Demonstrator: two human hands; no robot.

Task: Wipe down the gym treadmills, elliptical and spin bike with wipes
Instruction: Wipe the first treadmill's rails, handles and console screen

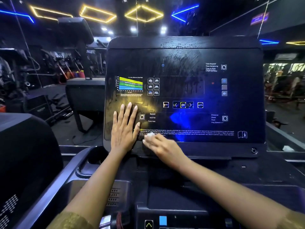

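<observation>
A treadmill console panel [189,76] fills the middle of the view, black and glossy, with wet streaks across its upper half. My left hand [124,128] lies flat on its lower left corner, fingers spread and holding nothing. Beside it, my right hand [162,147] presses a small white wipe [149,136] against the panel's bottom edge, just under the warning text. Only a bit of the wipe shows past my fingertips; this hand is blurred.
Below the panel sit the treadmill's dark tray and lower buttons [162,220]. Another treadmill console [75,28] stands at the left, and a dark machine [24,146] is at the near left. A mirror wall with gym gear runs behind.
</observation>
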